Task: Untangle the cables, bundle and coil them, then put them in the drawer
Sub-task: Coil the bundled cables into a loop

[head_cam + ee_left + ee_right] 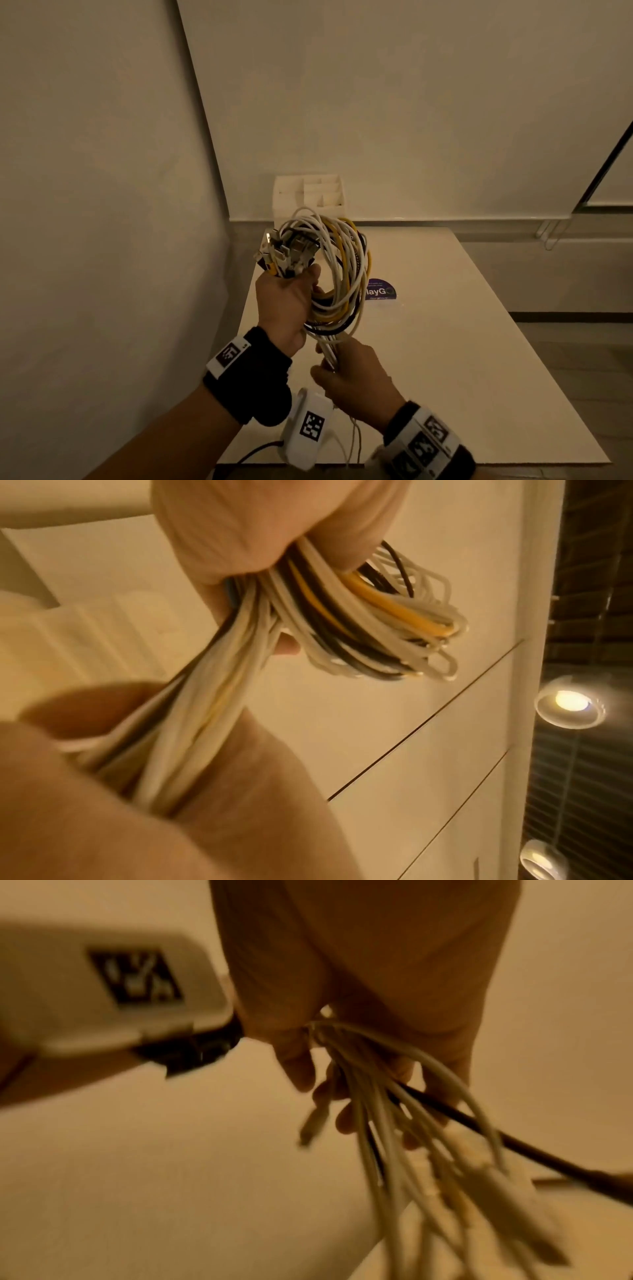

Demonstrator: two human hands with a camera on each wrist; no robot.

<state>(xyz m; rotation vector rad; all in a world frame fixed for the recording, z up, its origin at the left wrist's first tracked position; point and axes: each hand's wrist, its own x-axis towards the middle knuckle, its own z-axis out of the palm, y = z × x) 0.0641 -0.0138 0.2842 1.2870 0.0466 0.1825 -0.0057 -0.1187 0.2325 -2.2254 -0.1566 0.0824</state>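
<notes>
A coil of white, yellow and black cables (339, 270) hangs in the air above the white table (445, 342). My left hand (287, 305) grips the coil at its left side, with a cluster of plugs (284, 251) sticking up above the fist. Below it my right hand (352, 373) is closed round the straight run of cables leaving the coil. In the left wrist view the looped cables (377, 620) bend out of the fist. The right wrist view is blurred; loose cable tails (428, 1150) with plugs hang from the right hand (359, 993).
A white divided organizer box (310, 195) stands at the table's far edge against the wall. A purple round sticker (382, 291) lies on the table behind the coil. A wall runs close along the left. White cabinet fronts (428, 737) show in the left wrist view.
</notes>
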